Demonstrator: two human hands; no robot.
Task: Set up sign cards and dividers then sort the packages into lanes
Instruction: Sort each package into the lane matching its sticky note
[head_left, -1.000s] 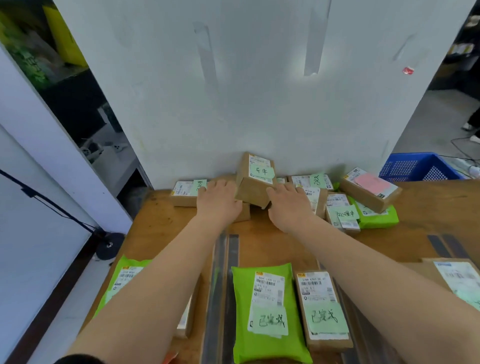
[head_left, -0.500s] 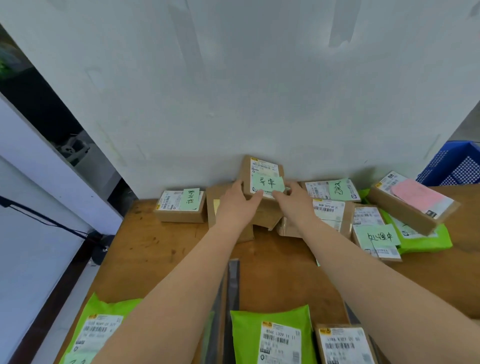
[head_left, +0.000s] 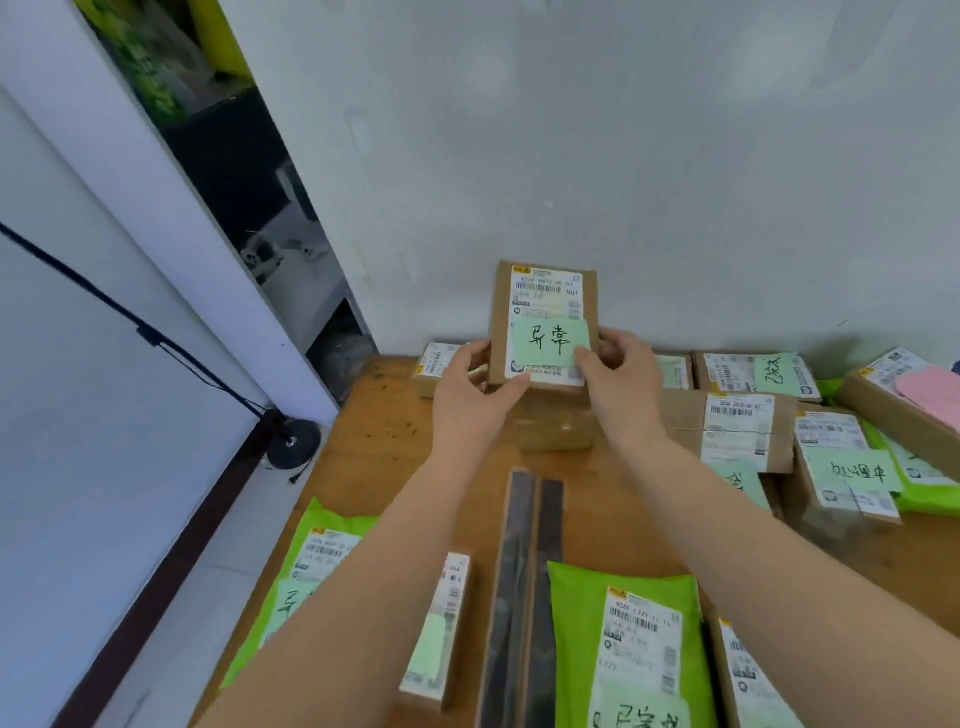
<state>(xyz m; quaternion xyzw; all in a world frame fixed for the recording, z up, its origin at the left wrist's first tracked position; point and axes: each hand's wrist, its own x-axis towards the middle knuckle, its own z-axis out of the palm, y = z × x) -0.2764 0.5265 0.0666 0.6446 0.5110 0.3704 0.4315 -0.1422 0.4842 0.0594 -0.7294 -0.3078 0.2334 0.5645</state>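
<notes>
Both hands hold 1 cardboard box (head_left: 545, 291) upright against the white wall (head_left: 623, 156) at the far edge of the counter (head_left: 374, 457). The left hand (head_left: 470, 395) grips the box's lower left edge, thumb on the front face and fingers curled behind. The right hand (head_left: 621, 382) grips the lower right edge, thumb pressed on the green note (head_left: 549, 343) stuck to the box front; the other fingers wrap round the side. The note carries handwritten characters below a white shipping label (head_left: 545, 293).

Directly below the hands, a second brown box (head_left: 556, 421) lies flat on the counter; whether the held box rests on it cannot be told. Just left of the left hand, a small labelled box (head_left: 434, 366) sits by the wall. Right of the right hand lies a cluster of labelled boxes (head_left: 737, 431), several with green notes, plus 1 box with a pink note (head_left: 930, 389).

Nearer than the hands, between the forearms, 2 dark divider strips (head_left: 524, 571) run side by side along the counter. A green mailer (head_left: 576, 649) lies just right of the strips, under the right forearm. Another green mailer (head_left: 317, 561) and a narrow box (head_left: 441, 629) lie left of the strips, partly hidden by the left forearm.
</notes>
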